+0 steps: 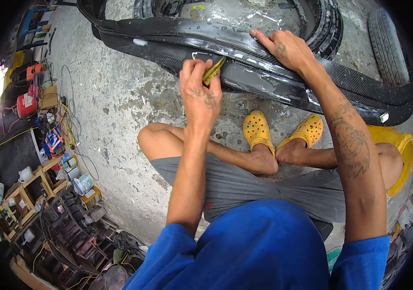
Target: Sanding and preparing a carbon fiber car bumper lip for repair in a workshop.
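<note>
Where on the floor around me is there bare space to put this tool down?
Bare concrete floor lies open between the black carbon panel, the left knee and the cable clutter. A smaller patch sits between the left hand and the yellow clogs. It is crowded at the shelves with cans and by the yellow bucket.

1. Well left of and below my left hand (200,94), a flat blue printed package (51,140) lies on the shelf.
2. Below it, a round yellow-labelled tin (92,196) stands beside a pale can (82,184).
</note>
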Tool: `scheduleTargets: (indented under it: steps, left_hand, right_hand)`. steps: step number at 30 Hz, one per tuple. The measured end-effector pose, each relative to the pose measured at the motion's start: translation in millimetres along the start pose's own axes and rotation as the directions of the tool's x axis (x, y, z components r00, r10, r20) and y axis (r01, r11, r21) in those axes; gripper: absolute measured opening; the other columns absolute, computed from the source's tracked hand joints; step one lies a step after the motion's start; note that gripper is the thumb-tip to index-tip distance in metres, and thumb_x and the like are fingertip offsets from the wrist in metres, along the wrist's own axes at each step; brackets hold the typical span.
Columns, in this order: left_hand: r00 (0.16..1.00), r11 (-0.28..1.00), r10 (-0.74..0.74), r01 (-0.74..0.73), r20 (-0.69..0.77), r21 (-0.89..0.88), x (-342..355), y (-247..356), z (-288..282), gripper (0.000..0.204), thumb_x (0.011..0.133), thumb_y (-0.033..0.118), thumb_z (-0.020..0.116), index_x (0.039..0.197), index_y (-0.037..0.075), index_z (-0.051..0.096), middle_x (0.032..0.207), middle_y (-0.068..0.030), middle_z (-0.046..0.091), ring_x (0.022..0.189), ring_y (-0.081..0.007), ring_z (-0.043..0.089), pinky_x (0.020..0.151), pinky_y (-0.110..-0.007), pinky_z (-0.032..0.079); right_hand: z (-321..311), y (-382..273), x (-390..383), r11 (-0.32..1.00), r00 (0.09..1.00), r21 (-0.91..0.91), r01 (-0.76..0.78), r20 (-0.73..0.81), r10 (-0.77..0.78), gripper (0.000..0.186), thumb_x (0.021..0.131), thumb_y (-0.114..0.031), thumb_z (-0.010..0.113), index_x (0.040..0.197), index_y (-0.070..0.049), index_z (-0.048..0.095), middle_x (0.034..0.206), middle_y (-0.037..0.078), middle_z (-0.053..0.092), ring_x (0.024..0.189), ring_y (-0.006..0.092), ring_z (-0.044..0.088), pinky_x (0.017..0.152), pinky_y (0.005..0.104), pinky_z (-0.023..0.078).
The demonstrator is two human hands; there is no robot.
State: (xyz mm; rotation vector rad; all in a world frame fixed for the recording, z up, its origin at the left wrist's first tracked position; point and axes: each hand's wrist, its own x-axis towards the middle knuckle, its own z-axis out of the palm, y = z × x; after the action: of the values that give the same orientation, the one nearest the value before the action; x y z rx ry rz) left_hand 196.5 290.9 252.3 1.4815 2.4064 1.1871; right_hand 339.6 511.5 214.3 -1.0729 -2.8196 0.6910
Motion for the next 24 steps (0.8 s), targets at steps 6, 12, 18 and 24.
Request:
scheduleTargets:
  steps: [6,12,18,24]
  left_hand:
    - [0.997,1.000,-0.027,0.026,-0.071,-0.006,-3,2,2,0.016,0.088,-0.002,0.074,0.103,-0.007,0.070,0.104,-0.0175,0.066,0.088,-0.0325,0.069,0.080,-0.039,0.055]
    - [0.999,0.998,0.004,-0.006,-0.041,-0.056,-4,5,2,0.016,0.089,-0.002,0.074,0.103,-0.007,0.072,0.105,-0.0169,0.067,0.087,-0.0320,0.069,0.077,-0.039,0.054]
    - [0.995,0.996,0.092,-0.092,-0.045,-0.018,-5,6,2,0.016,0.088,-0.002,0.074,0.103,-0.007,0.072,0.105,-0.0169,0.067,0.084,-0.0297,0.069,0.076,-0.037,0.054]
    - [0.999,0.999,0.039,-0.039,-0.017,-0.005,-8,9,3,0.016,0.088,-0.001,0.074,0.102,-0.007,0.072,0.103,-0.0158,0.067,0.085,-0.0300,0.069,0.077,-0.036,0.055]
  right_hand:
    - [-14,-4,-1,0.993,0.995,0.085,-0.078,0.068,0.072,0.084,0.105,-0.071,0.045,0.079,0.004,0.073,0.091,0.031,0.073,0.094,0.0501,0.071,0.091,0.0562,0.056]
    - [-13,-5,-2,0.996,0.996,0.049,-0.080,0.033,0.078,0.084,0.106,-0.071,0.045,0.079,0.004,0.072,0.093,0.029,0.074,0.095,0.0478,0.072,0.088,0.0540,0.058]
    - [-12,-6,-2,0.995,0.997,0.054,-0.080,-0.010,0.080,0.084,0.106,-0.070,0.046,0.077,0.004,0.072,0.091,0.030,0.074,0.093,0.0492,0.072,0.088,0.0554,0.058]
    - [-17,-7,-1,0.996,0.998,0.067,-0.062,0.038,0.060,0.087,0.106,-0.072,0.044,0.077,0.004,0.073,0.089,0.031,0.074,0.091,0.0499,0.072,0.089,0.0561,0.058]
